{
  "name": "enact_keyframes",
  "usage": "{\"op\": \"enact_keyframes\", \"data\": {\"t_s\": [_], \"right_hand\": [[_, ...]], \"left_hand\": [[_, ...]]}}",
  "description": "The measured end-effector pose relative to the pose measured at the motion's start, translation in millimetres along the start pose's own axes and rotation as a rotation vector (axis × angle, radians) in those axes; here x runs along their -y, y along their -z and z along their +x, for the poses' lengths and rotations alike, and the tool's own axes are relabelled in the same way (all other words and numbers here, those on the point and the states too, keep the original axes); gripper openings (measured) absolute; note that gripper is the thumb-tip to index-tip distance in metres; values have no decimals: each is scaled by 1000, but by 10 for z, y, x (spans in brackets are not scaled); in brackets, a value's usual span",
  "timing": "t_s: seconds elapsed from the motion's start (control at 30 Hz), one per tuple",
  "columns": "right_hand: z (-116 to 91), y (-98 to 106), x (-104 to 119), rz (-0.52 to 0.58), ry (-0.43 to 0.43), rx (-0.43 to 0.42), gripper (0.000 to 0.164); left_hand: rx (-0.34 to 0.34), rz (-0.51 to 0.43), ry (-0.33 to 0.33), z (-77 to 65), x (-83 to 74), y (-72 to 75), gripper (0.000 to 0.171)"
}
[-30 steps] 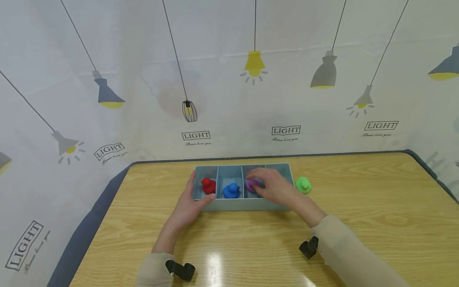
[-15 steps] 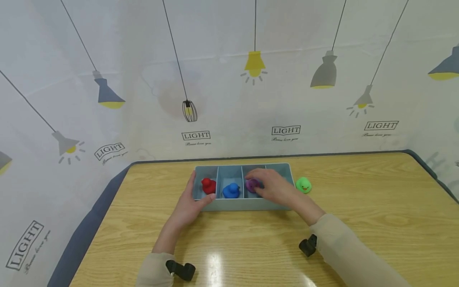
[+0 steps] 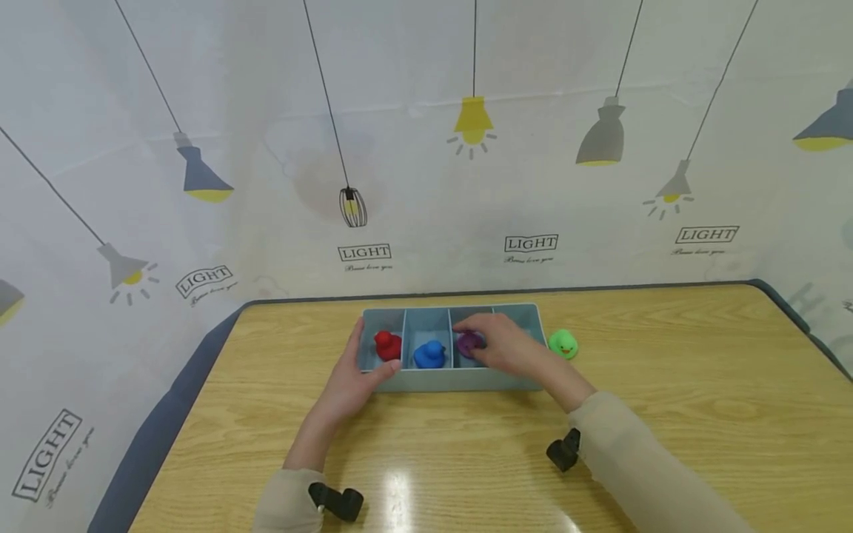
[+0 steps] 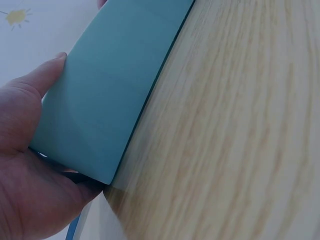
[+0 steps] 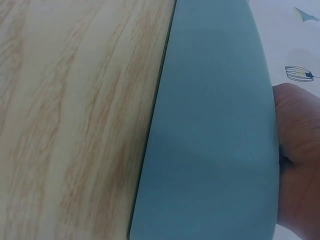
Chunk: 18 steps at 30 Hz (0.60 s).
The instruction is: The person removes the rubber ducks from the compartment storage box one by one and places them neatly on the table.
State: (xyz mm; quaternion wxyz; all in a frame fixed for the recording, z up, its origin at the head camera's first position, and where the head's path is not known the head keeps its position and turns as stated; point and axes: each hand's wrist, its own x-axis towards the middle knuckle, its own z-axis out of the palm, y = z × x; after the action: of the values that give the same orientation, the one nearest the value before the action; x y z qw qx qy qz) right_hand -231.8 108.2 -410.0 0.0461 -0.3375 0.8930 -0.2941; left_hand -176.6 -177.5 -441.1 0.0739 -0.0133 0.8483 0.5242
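In the head view a pale blue divided box [image 3: 436, 380] stands on the table. My left hand [image 3: 346, 385] grips its left end, thumb over the front rim and fingers along the side; in the left wrist view that thumb [image 4: 47, 75] lies against the front wall. My right hand [image 3: 509, 346] reaches into the third compartment, with thumb and fingers about a purple rubber duck [image 3: 469, 343], partly covered. A red rubber duck [image 3: 387, 345] sits in the leftmost compartment and a blue rubber duck [image 3: 430, 355] in the second. The right wrist view shows mostly the box's front wall.
Just right of the box, a green rubber duck [image 3: 563, 343] sits on the wooden table [image 3: 466, 459]. Behind the table hangs a pale cloth [image 3: 413, 148] printed with lamps. My right forearm passes over the box's front right corner.
My right wrist and sleeve have shifted slightly left, while the fingers stay at the purple rubber duck. The left hand, the box and the other ducks look the same.
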Motion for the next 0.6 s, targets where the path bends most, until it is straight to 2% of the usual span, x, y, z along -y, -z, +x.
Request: {"op": "enact_keyframes", "data": {"t_s": [0.17, 0.4, 0.6], "right_hand": [[32, -29, 18, 10, -21, 1, 35], [65, -58, 31, -40, -13, -9, 29], [56, -50, 46, -48, -39, -12, 29]], "left_hand": [[-2, -4, 2, -3, 10, -2, 105], [2, -8, 5, -7, 17, -1, 105], [3, -5, -4, 1, 18, -3, 105]]}}
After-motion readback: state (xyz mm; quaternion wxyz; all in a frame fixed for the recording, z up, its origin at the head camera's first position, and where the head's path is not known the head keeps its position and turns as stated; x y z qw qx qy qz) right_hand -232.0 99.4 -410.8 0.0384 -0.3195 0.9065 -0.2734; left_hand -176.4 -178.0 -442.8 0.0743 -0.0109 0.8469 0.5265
